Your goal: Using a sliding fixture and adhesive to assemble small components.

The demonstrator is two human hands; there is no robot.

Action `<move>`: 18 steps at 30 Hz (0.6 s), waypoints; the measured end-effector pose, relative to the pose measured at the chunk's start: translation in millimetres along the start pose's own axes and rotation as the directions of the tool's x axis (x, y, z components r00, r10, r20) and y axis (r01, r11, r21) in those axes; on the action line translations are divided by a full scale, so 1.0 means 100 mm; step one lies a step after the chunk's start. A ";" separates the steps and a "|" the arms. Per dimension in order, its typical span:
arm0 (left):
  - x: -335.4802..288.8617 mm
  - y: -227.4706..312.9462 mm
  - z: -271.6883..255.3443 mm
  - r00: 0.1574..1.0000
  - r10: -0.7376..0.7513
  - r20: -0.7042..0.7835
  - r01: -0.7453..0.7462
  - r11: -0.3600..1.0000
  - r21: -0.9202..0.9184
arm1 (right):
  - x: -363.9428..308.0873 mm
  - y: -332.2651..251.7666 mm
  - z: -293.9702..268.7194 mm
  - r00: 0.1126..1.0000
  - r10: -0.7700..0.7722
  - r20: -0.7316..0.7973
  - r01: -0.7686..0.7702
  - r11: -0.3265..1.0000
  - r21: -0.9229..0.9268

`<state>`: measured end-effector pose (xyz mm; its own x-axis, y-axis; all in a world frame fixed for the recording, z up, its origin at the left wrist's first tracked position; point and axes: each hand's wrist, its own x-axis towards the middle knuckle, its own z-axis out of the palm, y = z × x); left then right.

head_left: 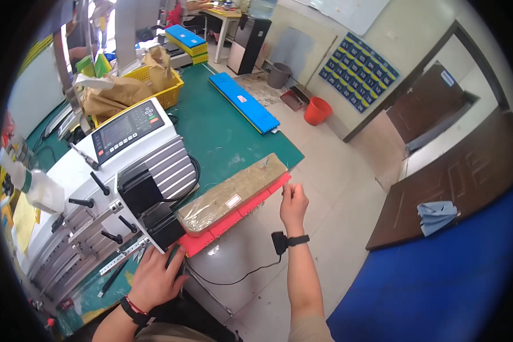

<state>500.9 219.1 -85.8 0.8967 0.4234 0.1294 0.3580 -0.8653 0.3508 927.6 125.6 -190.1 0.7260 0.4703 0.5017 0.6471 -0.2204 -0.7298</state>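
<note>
red strips [232, 217] could be slipping if bumped; left hand [155, 278] is lying splayed, right hand [294, 206] is sitting curled, hold unclear.

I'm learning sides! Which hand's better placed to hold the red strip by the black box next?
Probably the left hand: it's at the end of the red strip beside the black box. The right hand is by the far end.

Red strip [198, 244] under shiny brown block [253, 181] – white label [233, 200]. Green table [219, 149]. Blue-and-yellow stack [249, 107]. Red bucket [317, 112]. Wall chart [357, 71] – dark blue, yellow stripes.
</note>
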 end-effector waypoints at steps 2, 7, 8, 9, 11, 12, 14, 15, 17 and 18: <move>0.00 0.00 0.00 1.000 0.010 -0.025 -0.010 1.000 -0.002 | -0.13 0.11 -0.01 0.996 0.030 0.083 -0.025 0.998 -0.054; 0.05 -0.01 0.07 1.000 0.028 0.012 -0.028 0.999 0.019 | -0.37 0.06 -0.22 0.989 0.147 -0.008 -0.147 0.982 -0.117; 0.05 -0.01 0.05 0.999 0.044 -0.012 -0.044 0.999 0.022 | -0.31 -0.08 -0.26 0.992 -0.123 -0.031 0.117 0.981 -0.158; 0.03 -0.02 0.02 0.999 0.053 0.002 -0.054 0.998 0.022 | -0.26 -0.20 -0.29 0.923 -0.384 -0.040 0.368 0.907 -0.206; -0.01 -0.01 0.00 1.000 -0.018 -0.006 0.018 1.000 0.005 | -0.25 -0.37 -0.25 0.920 -0.389 0.057 0.393 0.905 -0.162; 0.00 0.00 0.02 1.000 -0.023 -0.007 0.023 1.000 0.011 | -0.21 -0.43 -0.20 0.899 -0.427 0.101 0.437 0.892 -0.117; 0.04 -0.01 0.01 1.000 0.008 -0.008 -0.008 1.000 0.017 | -0.19 -0.40 -0.20 0.878 -0.451 0.160 0.464 0.884 -0.054; 0.05 -0.01 0.01 1.000 0.030 -0.005 -0.030 0.999 0.031 | -0.21 -0.38 -0.22 0.870 -0.463 0.170 0.475 0.879 -0.042; 0.10 -0.03 0.02 0.999 0.036 -0.008 -0.035 0.999 0.026 | -0.22 -0.35 -0.27 0.873 -0.467 0.137 0.482 0.870 -0.105; 0.09 -0.04 0.02 0.998 0.065 0.005 -0.065 0.998 0.025 | -0.23 -0.37 -0.27 0.873 -0.470 0.128 0.484 0.868 -0.109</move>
<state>508.0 225.8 -87.9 0.9193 0.3650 0.1476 0.3051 -0.8974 0.3186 893.1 100.3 -161.7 0.2999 0.6236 0.7219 0.9385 -0.0570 -0.3406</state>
